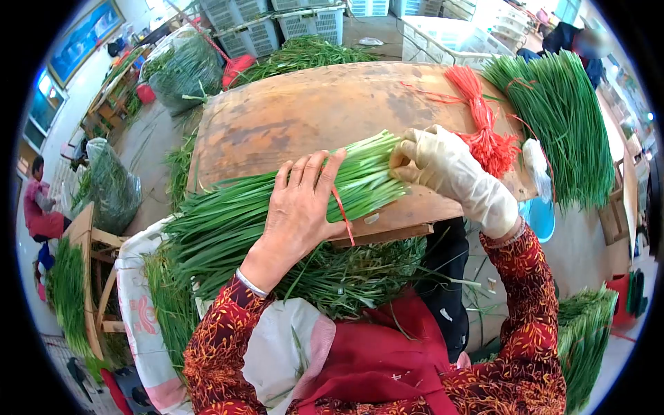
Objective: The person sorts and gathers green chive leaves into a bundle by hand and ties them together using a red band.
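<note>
A thick bundle of garlic chives (238, 207) lies across the near part of the wooden table, pale stem ends pointing right. My bare left hand (297, 200) presses over its middle, fingers across the top and thumb on the near side. Beside that thumb, a red tie string (340, 211) runs round the bundle and hangs over the near side. My right hand (436, 162), in a whitish glove, is closed at the pale stem ends (377, 155) with its fingers curled; its fingertips are partly hidden.
Red tie strings (477, 117) lie bunched on the wooden table (290, 111), left of a large pile of chives (560, 124). Loose leaves (360, 277) fill the space below the front edge, near a white sack (142, 311). Crates (311, 28) stand behind; other people (45, 200) sit further off.
</note>
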`<act>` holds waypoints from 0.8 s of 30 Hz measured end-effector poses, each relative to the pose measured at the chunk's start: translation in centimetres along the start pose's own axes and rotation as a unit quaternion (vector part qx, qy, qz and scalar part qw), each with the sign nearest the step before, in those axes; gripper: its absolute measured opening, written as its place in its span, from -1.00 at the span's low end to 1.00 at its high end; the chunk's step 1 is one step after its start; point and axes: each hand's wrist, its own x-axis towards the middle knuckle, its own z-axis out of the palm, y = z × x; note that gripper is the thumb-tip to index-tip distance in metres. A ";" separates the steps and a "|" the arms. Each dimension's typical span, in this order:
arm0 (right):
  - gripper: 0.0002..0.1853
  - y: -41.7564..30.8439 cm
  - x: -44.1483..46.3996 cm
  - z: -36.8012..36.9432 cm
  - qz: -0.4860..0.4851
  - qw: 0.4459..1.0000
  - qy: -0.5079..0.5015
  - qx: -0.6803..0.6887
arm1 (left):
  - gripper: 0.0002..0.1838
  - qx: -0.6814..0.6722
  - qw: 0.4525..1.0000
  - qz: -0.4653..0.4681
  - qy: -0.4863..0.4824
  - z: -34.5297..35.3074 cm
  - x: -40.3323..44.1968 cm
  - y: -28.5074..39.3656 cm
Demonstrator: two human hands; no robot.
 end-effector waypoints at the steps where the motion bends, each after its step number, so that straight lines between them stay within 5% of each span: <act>1: -0.85 0.5 -0.4 0.1 -0.003 0.999 0.032 0.010 | 0.10 -0.005 1.000 -0.001 -0.001 0.0 0.1 -0.1; 4: -0.88 0.1 -2.4 0.3 0.053 0.973 0.227 0.003 | 0.10 -0.013 1.000 -0.003 -0.011 -0.1 0.3 -0.5; 7: -0.88 -2.7 -4.3 2.1 0.053 0.942 0.298 0.143 | 0.10 -0.009 0.999 -0.014 -0.027 -0.3 0.5 -0.3; 10: -0.74 -6.7 -5.0 3.4 0.053 0.977 0.170 0.119 | 0.10 0.002 0.999 -0.018 -0.038 -0.1 0.8 0.0; 16: -0.72 -7.8 -6.7 5.5 0.260 0.868 0.048 0.421 | 0.11 0.021 0.998 -0.026 -0.061 0.0 1.1 0.4; 20: -0.55 -9.3 -5.7 8.5 0.266 0.863 0.009 0.429 | 0.11 0.031 0.997 -0.028 -0.064 0.0 0.8 0.9; 22: -0.56 -9.3 -5.7 7.8 0.206 0.904 -0.021 0.375 | 0.12 0.041 0.996 -0.029 -0.077 0.0 0.9 1.1; 24: -0.66 -9.1 -6.0 8.0 0.192 0.886 0.174 0.384 | 0.13 0.054 0.995 -0.032 -0.083 0.3 0.6 0.8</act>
